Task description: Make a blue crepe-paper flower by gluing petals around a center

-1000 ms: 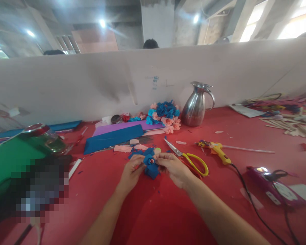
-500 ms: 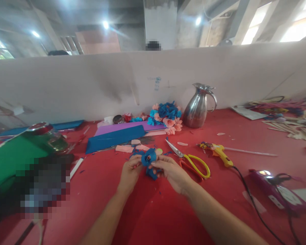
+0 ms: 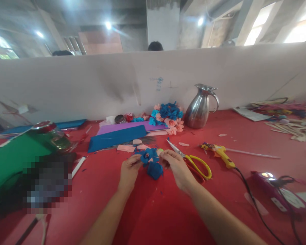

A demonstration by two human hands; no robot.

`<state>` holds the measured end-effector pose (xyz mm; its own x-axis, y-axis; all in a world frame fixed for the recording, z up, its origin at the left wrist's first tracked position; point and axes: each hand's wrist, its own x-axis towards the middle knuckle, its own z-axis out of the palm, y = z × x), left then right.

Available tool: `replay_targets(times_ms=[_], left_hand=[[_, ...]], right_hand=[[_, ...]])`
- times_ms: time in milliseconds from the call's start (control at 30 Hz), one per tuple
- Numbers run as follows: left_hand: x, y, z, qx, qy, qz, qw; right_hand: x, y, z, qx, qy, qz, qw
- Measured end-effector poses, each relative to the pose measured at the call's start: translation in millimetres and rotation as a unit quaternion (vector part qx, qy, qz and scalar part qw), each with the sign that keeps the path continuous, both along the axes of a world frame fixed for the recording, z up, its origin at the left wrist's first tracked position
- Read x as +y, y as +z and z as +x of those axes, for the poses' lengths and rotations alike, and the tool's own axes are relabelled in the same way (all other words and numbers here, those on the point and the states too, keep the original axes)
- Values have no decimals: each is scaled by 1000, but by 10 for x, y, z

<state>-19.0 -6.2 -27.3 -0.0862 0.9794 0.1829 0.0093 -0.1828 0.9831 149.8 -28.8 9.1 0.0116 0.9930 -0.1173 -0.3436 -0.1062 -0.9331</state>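
Honestly, left grip (image 3: 129, 172) pinches the blue flower (image 3: 146, 157), can't tell if right grip (image 3: 175, 166) holds anything; squeezing too hard could crush that bloom.

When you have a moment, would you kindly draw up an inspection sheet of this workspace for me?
Surface: red tabletop, strewn with small scraps.
Job's things: blue flower, with a darker blue piece just below; scissors and yellow glue gun at right.
Clutter: pink scraps, blue sheet, purple sheet, jar, metal jug and bunch of pink and blue flowers.
Left hand: pinches the blue flower.
Right hand: beside the flower; whether it grips anything cannot be told.
Cables: black cord runs from the glue gun toward the near edge; another dark cord lies on the purple device.
Surroundings: pale partition behind the tabletop, tops of heads beyond, lights overhead.
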Motion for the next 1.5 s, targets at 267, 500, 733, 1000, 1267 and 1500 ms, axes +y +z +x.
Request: replay_targets(times_ms=[267, 500, 733, 1000, 1267, 1500], left_hand=[[12, 14, -23, -28, 46, -47, 997], [24, 6, -25, -38, 53, -19, 998], [16, 12, -26, 9, 26, 18, 999], [15, -21, -47, 35, 93, 8, 995], [55, -170, -100, 41, 136, 10, 990], [112, -237, -100, 56, 158, 17, 986]], right_hand=[[71, -83, 74, -179, -2, 63, 982], [-2, -103, 121, -592, 77, 68, 799], [-5, -158, 67, -633, 94, 76, 765], [18, -285, 64, -624, 93, 116, 767], [35, -254, 92, -605, 95, 108, 783], [-13, -226, 101, -629, 121, 116, 759]])
